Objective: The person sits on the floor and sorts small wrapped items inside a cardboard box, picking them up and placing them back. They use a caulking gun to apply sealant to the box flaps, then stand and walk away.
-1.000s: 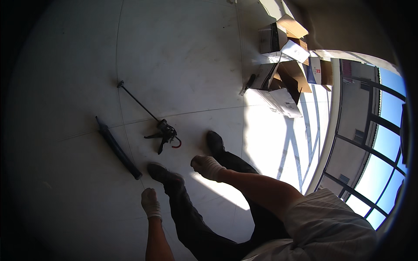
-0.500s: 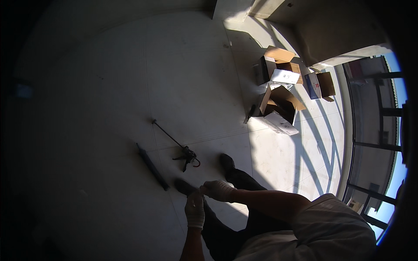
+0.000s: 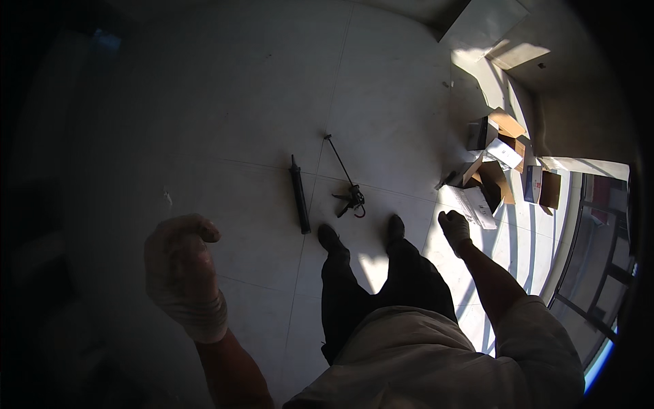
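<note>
My left hand (image 3: 184, 273), in a pale knit glove, is raised at the left with its fingers curled in. What they hold, if anything, is hidden. A small pale scrap (image 3: 167, 198) shows just beyond it; whether it lies on the floor or hangs in the air I cannot tell. My right hand (image 3: 455, 230), also gloved, is closed at the right, its contents out of sight. On the floor beyond my feet lie a dark sealant tube (image 3: 299, 196) and, to its right, a black caulking gun (image 3: 351, 198) with its long rod (image 3: 339, 157) pointing away. Neither hand touches them.
Opened cardboard boxes (image 3: 494, 187) stand at the far right, with a blue-and-white box (image 3: 534, 184) beside them. Large windows (image 3: 603, 252) line the right edge. My shoes (image 3: 330, 238) stand just short of the tube and gun on the tiled floor (image 3: 252, 116).
My hands were together in front of my legs; now they are wide apart, left hand left and higher, right hand right. The view has turned, shifting the tube, gun and boxes in the picture.
</note>
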Available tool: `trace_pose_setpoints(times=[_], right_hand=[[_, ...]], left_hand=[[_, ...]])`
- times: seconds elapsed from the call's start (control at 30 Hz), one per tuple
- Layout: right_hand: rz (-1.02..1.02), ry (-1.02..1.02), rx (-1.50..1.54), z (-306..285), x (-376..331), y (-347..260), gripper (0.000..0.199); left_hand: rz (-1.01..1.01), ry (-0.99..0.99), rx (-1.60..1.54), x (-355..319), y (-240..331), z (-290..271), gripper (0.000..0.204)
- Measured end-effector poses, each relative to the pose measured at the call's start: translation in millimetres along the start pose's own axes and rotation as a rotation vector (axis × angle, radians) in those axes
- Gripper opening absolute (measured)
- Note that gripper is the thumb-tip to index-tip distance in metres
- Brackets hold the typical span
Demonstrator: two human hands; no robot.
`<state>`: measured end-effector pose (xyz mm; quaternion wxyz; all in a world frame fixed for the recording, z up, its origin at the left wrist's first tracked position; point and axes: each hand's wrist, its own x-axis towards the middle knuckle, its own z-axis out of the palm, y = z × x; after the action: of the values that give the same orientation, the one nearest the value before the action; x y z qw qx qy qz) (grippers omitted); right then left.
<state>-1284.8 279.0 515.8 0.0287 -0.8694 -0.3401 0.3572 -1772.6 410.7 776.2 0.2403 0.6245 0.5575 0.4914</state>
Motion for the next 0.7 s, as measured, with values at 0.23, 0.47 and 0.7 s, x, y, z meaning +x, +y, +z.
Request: trace_pose_setpoints(times=[0.23, 0.47, 0.7], right_hand=[[-0.191, 0.019, 0.003, 22.6, -34.8, -95.9, 0.043], [-0.223, -0.020, 0.042, 50.5, -28.1, -162.6, 0.045], [-0.122, -0.133, 0.091, 103.6, -2.3, -220.3, 0.044]], left_hand=[[0.500, -0.309, 0.230, 68.5, 93.9, -176.2, 0.043], [0.535, -0.416, 0.594, 88.8, 106.5, -248.1, 0.040], [0.488, -0.492, 0.801, 149.0, 94.6, -290.9, 0.037]])
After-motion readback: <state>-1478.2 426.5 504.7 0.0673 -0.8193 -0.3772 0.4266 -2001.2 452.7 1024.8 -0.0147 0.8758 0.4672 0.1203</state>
